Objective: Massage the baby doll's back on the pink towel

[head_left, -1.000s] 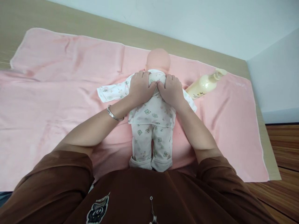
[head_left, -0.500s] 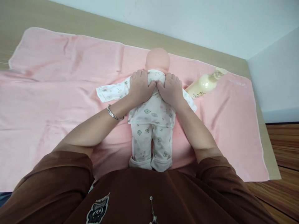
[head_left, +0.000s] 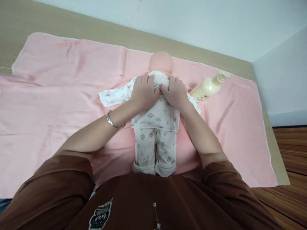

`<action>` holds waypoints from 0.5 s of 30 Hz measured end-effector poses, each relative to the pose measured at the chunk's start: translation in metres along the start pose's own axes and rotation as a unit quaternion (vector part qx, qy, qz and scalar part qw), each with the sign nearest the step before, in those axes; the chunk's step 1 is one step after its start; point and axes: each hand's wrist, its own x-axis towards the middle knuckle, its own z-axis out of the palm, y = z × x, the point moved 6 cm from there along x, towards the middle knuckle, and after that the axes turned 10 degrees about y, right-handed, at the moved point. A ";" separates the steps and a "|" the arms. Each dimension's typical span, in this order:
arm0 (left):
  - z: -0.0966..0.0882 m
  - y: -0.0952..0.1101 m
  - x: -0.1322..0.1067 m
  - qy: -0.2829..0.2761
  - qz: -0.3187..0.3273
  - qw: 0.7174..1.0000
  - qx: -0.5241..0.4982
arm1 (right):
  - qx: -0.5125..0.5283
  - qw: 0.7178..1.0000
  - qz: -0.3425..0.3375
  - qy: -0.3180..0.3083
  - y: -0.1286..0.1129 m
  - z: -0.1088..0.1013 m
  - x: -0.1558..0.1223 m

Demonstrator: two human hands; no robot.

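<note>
A baby doll [head_left: 155, 119] in white printed pyjamas lies on its belly, with its bare head [head_left: 161, 62] pointing away from me. My left hand [head_left: 145, 91] rests palm down on the left side of its upper back, fingers side by side and thumb angled inward. On the right side of the upper back lies my right hand [head_left: 176, 92], its thumb apart from the fingers. The two thumbs nearly meet over the spine. Neither palm shows. The left sleeve [head_left: 115, 95] stretches out to the side; my right hand and forearm partly cover the other sleeve.
A pale yellow pump bottle [head_left: 207, 88] lies on its side to the right of the doll. A wrinkled pink blanket [head_left: 72, 70] covers most of the wood-coloured table [head_left: 96, 27]. A white wall [head_left: 192, 22] stands behind, and brown wooden flooring [head_left: 292, 153] shows at right.
My left hand has shifted slightly toward me and its thumb has slid down a little from the right thumb. The right hand stays in about the same place on the doll's back.
</note>
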 end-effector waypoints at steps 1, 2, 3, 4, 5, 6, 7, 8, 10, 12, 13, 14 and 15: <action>-0.003 0.004 -0.002 0.005 0.008 1.000 -0.005 | 0.002 1.000 -0.003 -0.005 0.000 -0.001 0.000; -0.004 0.006 -0.004 0.008 0.013 1.000 -0.009 | 0.000 1.000 -0.005 -0.007 0.000 -0.002 0.000; -0.005 0.008 -0.004 0.008 0.015 1.000 -0.012 | -0.003 1.000 -0.008 -0.008 0.000 -0.003 -0.001; -0.005 0.007 -0.004 0.006 0.016 1.000 -0.014 | -0.008 1.000 -0.013 -0.007 -0.002 -0.005 -0.002; -0.004 0.006 -0.003 0.003 0.016 1.000 -0.017 | -0.014 1.000 -0.021 -0.004 -0.004 -0.007 -0.005; -0.002 0.003 0.000 0.000 0.015 1.000 -0.020 | -0.019 0.999 -0.031 -0.001 -0.007 -0.010 -0.008; -0.001 -0.001 0.003 -0.001 0.011 1.000 -0.025 | -0.022 0.999 -0.044 0.002 -0.011 -0.012 -0.013; 0.001 -0.006 0.006 -0.001 0.006 1.000 -0.030 | -0.022 0.998 -0.059 0.003 -0.017 -0.015 -0.018; 0.002 -0.013 0.013 -0.005 -0.005 0.999 -0.041 | -0.020 0.996 -0.083 -0.002 -0.028 -0.018 -0.031; 0.003 -0.017 0.017 -0.019 -0.010 0.999 -0.042 | -0.018 0.996 -0.091 -0.014 -0.036 -0.020 -0.043; 0.003 -0.016 0.017 -0.029 -0.009 0.999 -0.037 | -0.014 0.996 -0.089 -0.018 -0.039 -0.020 -0.046; 0.002 -0.014 0.016 -0.038 -0.009 0.999 -0.029 | -0.007 0.996 -0.087 -0.022 -0.040 -0.021 -0.047; 0.000 -0.011 0.014 -0.044 -0.009 0.999 -0.019 | 0.004 0.996 -0.084 -0.025 -0.040 -0.021 -0.046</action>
